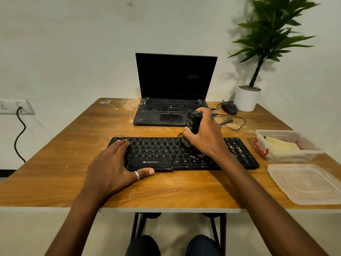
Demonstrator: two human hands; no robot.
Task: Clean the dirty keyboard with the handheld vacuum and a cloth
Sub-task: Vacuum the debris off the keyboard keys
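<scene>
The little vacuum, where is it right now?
In the head view, the handheld vacuum is just right of centre, held upright in the right hand. Its brush end is down on the keyboard, in front of the laptop.

Left grip flat, fingers straight; right grip curled closed.

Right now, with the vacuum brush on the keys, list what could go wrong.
1. The handheld vacuum, gripped by the right hand, brushes the middle of the keyboard; the crumbs further right could be flicked onto the table, not sucked up.
2. The left hand only presses flat on the keyboard's left end, so a hard stroke may shift it.
3. The loose cable behind the vacuum might snag.
</scene>
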